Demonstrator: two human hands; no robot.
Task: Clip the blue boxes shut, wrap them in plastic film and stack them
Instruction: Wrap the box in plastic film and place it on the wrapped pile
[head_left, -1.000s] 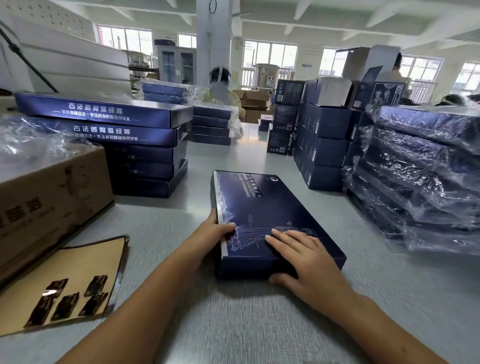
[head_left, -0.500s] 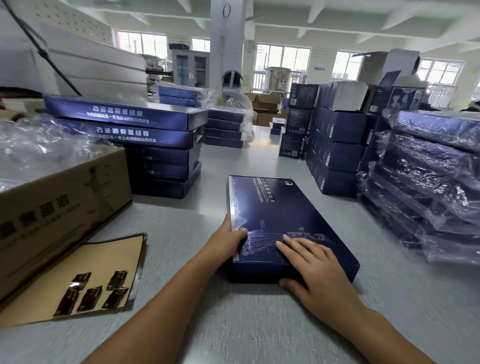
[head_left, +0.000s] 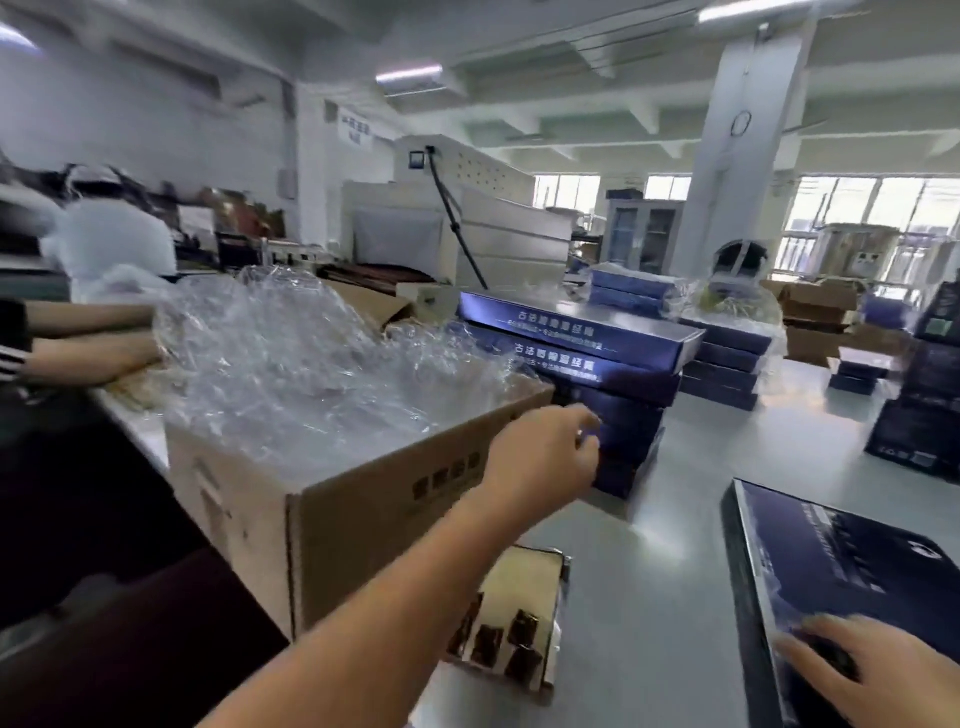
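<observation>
A flat blue box (head_left: 831, 545) lies on the grey table (head_left: 649, 597) at the lower right. My right hand (head_left: 878, 670) rests flat on its near end, fingers spread. My left hand (head_left: 540, 457) is stretched out over the corner of a cardboard carton (head_left: 322, 519), fingers loosely curled, holding nothing. The carton is heaped with clear plastic film (head_left: 301, 364). Behind my left hand stands a stack of blue boxes (head_left: 582, 358).
A tan card with dark clips (head_left: 514, 623) lies by the carton's near corner. Another person's arms (head_left: 88, 338) reach in at the far left. More blue stacks (head_left: 727, 358) and dark boxes (head_left: 919, 415) stand further back and right.
The view has swung left. My left hand has let go of the blue box's left edge and reached up toward the carton of film. My right hand stays on the box.
</observation>
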